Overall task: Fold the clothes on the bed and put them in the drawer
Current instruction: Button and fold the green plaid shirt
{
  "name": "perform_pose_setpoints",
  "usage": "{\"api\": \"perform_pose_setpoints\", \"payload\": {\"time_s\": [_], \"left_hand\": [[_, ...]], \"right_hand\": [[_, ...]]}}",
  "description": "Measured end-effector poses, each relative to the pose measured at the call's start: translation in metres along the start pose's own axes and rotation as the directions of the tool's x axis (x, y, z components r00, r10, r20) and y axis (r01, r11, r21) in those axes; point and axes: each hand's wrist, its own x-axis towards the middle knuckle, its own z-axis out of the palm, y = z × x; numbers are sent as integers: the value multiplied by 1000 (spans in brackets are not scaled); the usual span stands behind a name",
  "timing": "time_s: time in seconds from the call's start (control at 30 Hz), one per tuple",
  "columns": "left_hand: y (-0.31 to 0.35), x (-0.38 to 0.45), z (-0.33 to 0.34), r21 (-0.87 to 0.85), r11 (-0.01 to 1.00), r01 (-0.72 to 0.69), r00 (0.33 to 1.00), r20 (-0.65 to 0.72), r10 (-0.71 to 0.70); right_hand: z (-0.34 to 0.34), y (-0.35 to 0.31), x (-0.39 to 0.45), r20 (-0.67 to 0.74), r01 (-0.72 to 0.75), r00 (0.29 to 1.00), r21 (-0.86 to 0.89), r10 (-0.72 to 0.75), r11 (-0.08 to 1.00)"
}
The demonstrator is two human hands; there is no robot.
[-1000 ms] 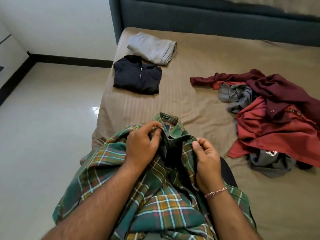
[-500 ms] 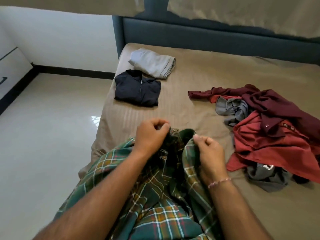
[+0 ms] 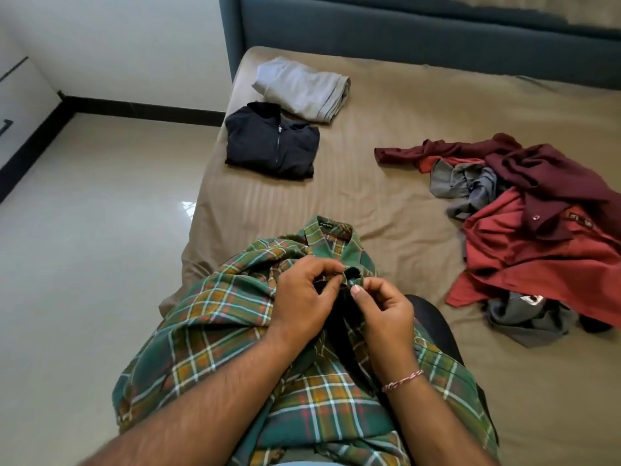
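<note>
On the bed (image 3: 386,105), both hands pinch the plaid shirt (image 3: 208,307), label unreadable.

The left hand (image 3: 302,297) and right hand (image 3: 383,307) have drawn together over the plaid shirt (image 3: 215,317), fingers (image 3: 355,290) now nearly touching as both pinch one small fold of cloth below the collar (image 3: 331,232). Half a second ago the hands held separate edges apart; the collar has come back into view, spread flat on the bed.
</note>
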Motion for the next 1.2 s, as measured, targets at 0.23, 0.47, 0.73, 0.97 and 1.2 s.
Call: {"api": "perform_pose_setpoints", "payload": {"time_s": [0.23, 0.47, 0.73, 0.97, 1.2], "left_hand": [[-6, 13, -10, 34, 996, 84, 975, -207, -75], [3, -14, -7, -73, 996, 54, 997, 54, -50], [0, -22, -10, -153, 985, 79, 997, 3, -80], [-1, -26, -11, -164, 984, 71, 997, 5, -72], [-3, -27, -11, -258, 947, 192, 981, 45, -186]], "right_hand": [[-2, 7, 0, -5, -37, 999, 178, 39, 983], [0, 7, -5, 141, -42, 990, 158, 19, 987], [2, 4, -6, 133, -57, 990, 170, 34, 984], [-2, 7, -5, 145, -63, 989, 178, 37, 982], [-1, 3, -8, 161, -77, 986, 211, 43, 974]]}}
